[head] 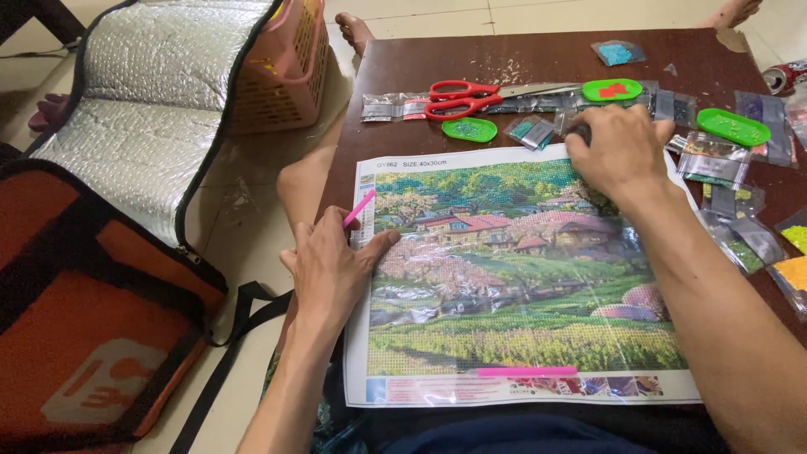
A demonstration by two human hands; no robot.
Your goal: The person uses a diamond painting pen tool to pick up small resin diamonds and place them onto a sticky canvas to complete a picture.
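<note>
Right hand [620,151] hiding dark object, canvas [521,277] edge cut off

canvas: a rectangular diamond-painting canvas [513,277] showing a landscape of pink trees, red-roofed houses and green fields lay flat on the dark wooden table, its plastic film glossy.
pen: a slim pink applicator pen [360,207] pointed up-right at the canvas's left edge.

We saw canvas [521,277] printed with pink blossom trees, green fields, red-roofed houses, white border. Pen [359,208] was pink, as was the stick [527,371]. Scissors [458,97] red-handled. Trays [733,126] bright green. Table [538,59] dark brown. Bag [92,336] orange, black-trimmed, silver quilted lining. Basket [282,76] pink.
</note>
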